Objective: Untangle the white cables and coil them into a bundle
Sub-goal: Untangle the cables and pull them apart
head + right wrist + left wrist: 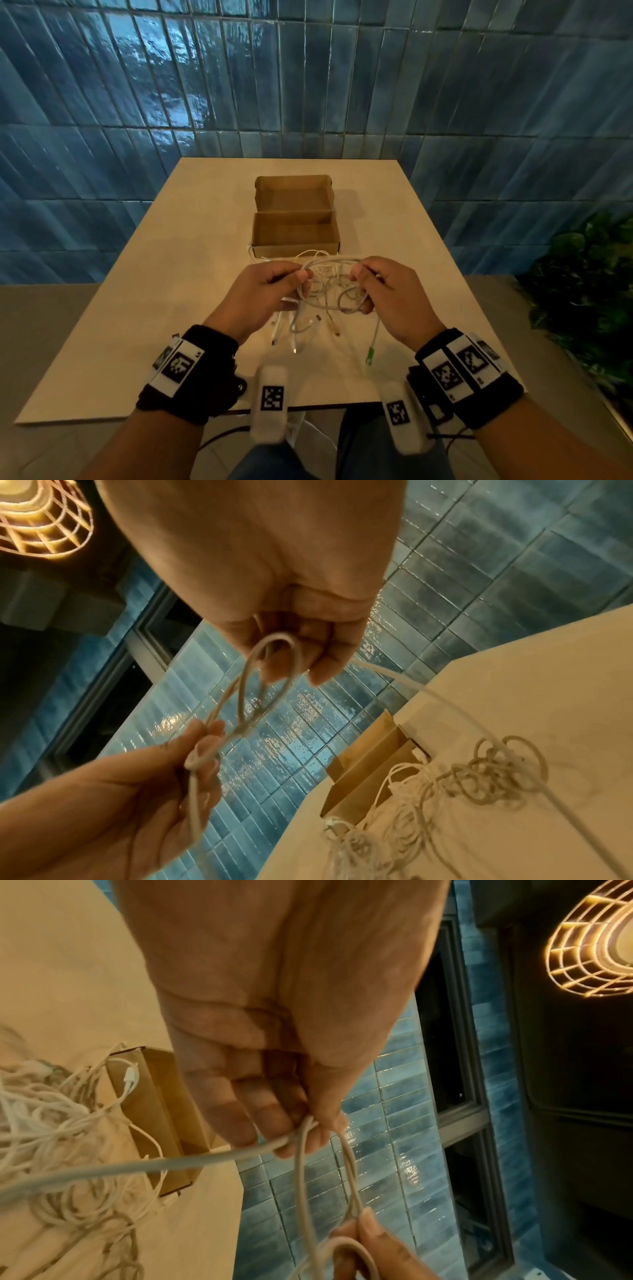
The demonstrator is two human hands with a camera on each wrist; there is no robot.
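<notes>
A thick white cable [334, 262] is stretched in loops between both hands above the table. My left hand [301, 277] pinches its strands between thumb and fingers; the left wrist view shows that pinch [308, 1131]. My right hand [359, 275] curls round the other end of the loop [274, 647]. Under the hands a tangle of thin white cables [308, 322] lies on the table, with plug ends pointing toward me. One cable hanging from the right hand ends in a green connector [370, 356].
An open cardboard box [295, 236] with its lid folded back stands just beyond the hands on the pale table [154, 325]; some cable strands touch its front wall. A leafy plant [589, 274] stands off the table's right side. A blue tiled wall is behind.
</notes>
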